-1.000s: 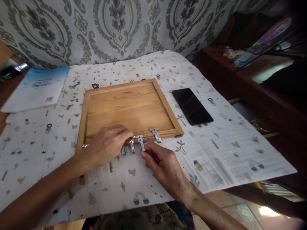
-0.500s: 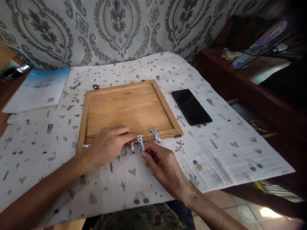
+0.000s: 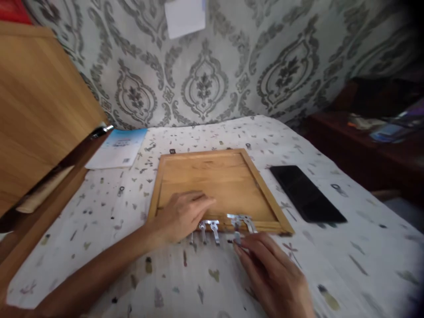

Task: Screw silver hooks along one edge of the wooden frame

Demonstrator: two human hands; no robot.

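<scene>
A shallow wooden tray lies flat on a patterned paper sheet. Several small metal hooks line its near edge. My left hand rests palm down on the tray's near rim, fingers stretched flat toward the hooks. My right hand sits just in front of the rim, fingers curled, fingertips pinching one metal hook at the right end of the row.
A black phone lies to the right of the tray. A blue-and-white booklet lies at the back left. A wooden cabinet stands at the left, a dark wooden shelf at the right. Patterned wallpaper is behind.
The view has tilted up and swung left, so the cabinet now shows. My right hand has shifted right along the rim to a hook farther right; my left hand stays on the rim.
</scene>
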